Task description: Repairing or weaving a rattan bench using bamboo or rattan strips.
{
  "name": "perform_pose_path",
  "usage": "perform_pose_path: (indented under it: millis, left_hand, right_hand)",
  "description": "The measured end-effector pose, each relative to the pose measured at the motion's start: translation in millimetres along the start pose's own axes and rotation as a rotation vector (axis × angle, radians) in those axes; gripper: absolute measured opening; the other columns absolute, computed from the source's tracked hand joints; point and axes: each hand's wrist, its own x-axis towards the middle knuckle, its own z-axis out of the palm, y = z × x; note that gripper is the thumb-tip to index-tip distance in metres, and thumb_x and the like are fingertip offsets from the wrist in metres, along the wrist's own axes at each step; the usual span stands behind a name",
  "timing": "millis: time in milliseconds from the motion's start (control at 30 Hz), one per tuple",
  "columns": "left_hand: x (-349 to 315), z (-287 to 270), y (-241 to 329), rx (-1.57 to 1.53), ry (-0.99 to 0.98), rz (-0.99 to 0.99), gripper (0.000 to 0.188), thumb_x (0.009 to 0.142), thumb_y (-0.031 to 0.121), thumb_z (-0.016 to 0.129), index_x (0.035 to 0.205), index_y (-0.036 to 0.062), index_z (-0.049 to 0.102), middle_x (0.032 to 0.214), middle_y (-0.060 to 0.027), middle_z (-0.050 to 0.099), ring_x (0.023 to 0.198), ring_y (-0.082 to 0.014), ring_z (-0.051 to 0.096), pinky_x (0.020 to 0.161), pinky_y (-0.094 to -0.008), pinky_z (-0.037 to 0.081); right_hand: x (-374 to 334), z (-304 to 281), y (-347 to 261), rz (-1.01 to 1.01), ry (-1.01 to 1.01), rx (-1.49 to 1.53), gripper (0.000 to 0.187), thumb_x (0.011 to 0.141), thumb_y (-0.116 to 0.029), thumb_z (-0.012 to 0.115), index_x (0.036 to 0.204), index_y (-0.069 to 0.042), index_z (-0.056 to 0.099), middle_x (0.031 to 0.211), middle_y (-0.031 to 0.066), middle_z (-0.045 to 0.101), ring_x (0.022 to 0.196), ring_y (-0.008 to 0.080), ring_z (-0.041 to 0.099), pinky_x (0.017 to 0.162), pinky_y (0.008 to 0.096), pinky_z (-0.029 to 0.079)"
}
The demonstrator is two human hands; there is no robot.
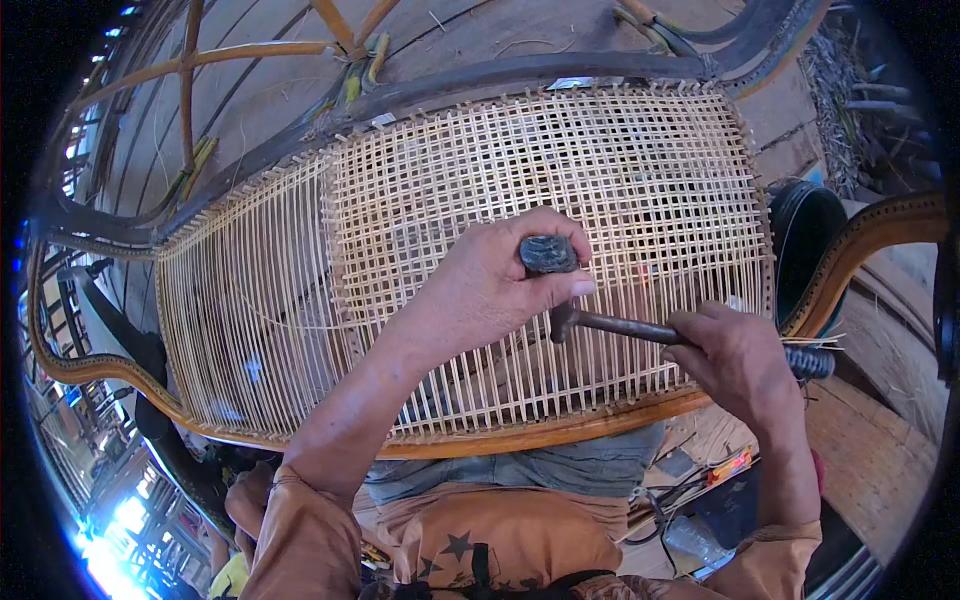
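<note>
A rattan frame (545, 436) lies across my lap with a panel of pale woven cane (440, 170) strung over it. My left hand (490, 268) is closed over the panel's middle, around an upright tool with a dark, rounded top (547, 254); its lower part is hidden. In my right hand (738, 358), at the panel's right, is a hammer (625, 327) with a metal shaft and a dark ribbed grip. The hammer's head is just below my left fingers. Crosswise strands fill the far right part of the panel; near me and at the left only lengthwise strands show.
A dark bucket (806, 235) stands right of the frame, beside a curved wooden arm (865, 245). Another bent-pole frame (255, 50) lies at the far left. Cables and a clear plastic bottle (697, 540) are at the lower right. Part of another person (248, 500) shows at the lower left.
</note>
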Motion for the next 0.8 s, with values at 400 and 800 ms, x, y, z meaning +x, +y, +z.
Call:
perform_pose_path:
  millis: [400, 800]
  left_hand:
    - [14, 17, 3, -0.040, 0.057, -0.023, 0.021, 0.082, 0.012, 0.071, 0.099, 0.0038, 0.062, 0.093, -0.0007, 0.063, 0.087, -0.0083, 0.059, 0.079, -0.0228, 0.048]
    - [4, 16, 9, -0.260, 0.120, 0.042, 0.023, 0.081, 0.014, 0.072, 0.099, 0.0033, 0.062, 0.095, -0.0038, 0.064, 0.088, -0.0097, 0.059, 0.080, -0.0246, 0.048]
  right_hand:
    - [-9, -9, -3, -0.030, -0.099, 0.006, 0.020, 0.077, -0.019, 0.068, 0.093, -0.009, 0.063, 0.077, 0.0092, 0.057, 0.070, 0.0294, 0.060, 0.062, 0.0406, 0.047]
    - [-25, 0, 10, 0.025, -0.061, 0.039, 0.020, 0.078, -0.017, 0.066, 0.094, -0.007, 0.062, 0.080, 0.0101, 0.059, 0.075, 0.0308, 0.061, 0.064, 0.0410, 0.048]
